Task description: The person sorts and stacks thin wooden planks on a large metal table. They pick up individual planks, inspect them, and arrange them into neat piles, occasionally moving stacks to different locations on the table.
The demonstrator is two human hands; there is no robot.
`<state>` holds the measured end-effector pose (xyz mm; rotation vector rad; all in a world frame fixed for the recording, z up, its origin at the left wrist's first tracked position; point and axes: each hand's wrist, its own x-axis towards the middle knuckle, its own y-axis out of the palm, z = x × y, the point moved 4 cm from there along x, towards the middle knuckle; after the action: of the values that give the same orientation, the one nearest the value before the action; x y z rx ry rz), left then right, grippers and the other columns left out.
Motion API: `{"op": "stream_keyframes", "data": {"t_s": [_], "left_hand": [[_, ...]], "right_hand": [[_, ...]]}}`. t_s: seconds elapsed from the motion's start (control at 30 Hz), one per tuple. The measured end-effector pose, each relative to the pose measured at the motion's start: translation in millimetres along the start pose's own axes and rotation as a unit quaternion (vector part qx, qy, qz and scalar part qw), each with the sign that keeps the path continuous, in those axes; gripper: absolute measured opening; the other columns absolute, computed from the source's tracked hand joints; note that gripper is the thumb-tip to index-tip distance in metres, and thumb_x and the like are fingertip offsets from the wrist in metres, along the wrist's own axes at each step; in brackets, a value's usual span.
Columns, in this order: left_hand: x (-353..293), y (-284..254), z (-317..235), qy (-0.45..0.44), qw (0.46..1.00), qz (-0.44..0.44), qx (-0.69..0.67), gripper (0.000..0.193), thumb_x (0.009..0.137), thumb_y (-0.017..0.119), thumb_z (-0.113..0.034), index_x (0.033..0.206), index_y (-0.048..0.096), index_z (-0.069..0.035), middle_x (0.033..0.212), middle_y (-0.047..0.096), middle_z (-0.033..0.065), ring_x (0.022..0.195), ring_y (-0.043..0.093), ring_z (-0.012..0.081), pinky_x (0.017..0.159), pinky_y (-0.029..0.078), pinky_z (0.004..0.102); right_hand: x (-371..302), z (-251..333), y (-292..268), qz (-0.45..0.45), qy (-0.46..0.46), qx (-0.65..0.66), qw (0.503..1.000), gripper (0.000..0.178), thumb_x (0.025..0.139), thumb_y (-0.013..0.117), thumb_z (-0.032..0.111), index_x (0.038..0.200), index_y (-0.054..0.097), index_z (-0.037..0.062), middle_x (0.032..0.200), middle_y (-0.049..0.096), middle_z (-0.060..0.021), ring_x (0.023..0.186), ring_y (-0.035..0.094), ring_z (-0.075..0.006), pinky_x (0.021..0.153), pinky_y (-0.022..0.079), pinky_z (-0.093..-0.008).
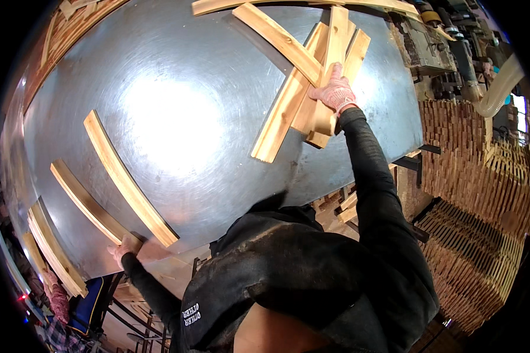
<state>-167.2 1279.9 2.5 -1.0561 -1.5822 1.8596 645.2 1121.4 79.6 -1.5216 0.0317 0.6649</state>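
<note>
My left hand (123, 248) is closed on the near end of a wooden plank (88, 200) lying on the metal tabletop (229, 194). Its thumb and fingers come round the end. At the upper right, my gloved right hand (337, 94) grips the top plank (337, 35) of a loose, crossed pile, thumb on one side and a finger stretched along the wood; its other fingers are partly hidden. Under and beside it lie several more planks, among them one wide plank (277, 129) and one slanting plank (280, 41). Another plank (126, 173) lies right of my left hand's plank.
At the lower left, another person's gloved hand (58, 299) is by planks (53, 247) at the table's edge. A long plank (259, 5) lies along the far side. Stacked wood strips (471, 159) stand at the right, below machinery and a pale hose (503, 85).
</note>
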Motion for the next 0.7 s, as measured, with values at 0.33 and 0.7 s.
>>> {"op": "stream_keyframes", "data": {"t_s": [0.33, 0.7], "left_hand": [[-232.9, 61.0, -206.7, 0.041, 0.497, 0.43, -0.753, 0.047, 0.097, 0.054, -0.027, 0.134, 0.043, 0.0, 0.12, 0.058, 0.0161, 0.108, 0.058, 0.0288, 0.095, 0.051, 0.0396], [-366.2, -6.4, -334.3, 0.084, 0.544, 0.65, -0.523, 0.039, 0.088, 0.067, -0.013, 0.123, 0.056, 0.0, 0.108, 0.064, 0.0108, 0.101, 0.061, 0.0178, 0.084, 0.052, 0.0346]], "right_hand": [[-64.3, -4.2, 28.5, 0.151, -0.089, 0.195, 0.965, 0.105, 0.079, 0.073, 0.023, 0.156, 0.003, 0.0104, 0.13, 0.053, -0.0234, 0.115, 0.057, -0.0343, 0.098, 0.048, -0.0385], [-146.1, 89.0, 73.1, 0.574, -0.064, 0.66, 0.481, 0.059, 0.092, 0.063, 0.035, 0.133, 0.046, -0.0044, 0.115, 0.064, -0.0192, 0.1, 0.067, -0.0256, 0.087, 0.056, -0.0343]]}}
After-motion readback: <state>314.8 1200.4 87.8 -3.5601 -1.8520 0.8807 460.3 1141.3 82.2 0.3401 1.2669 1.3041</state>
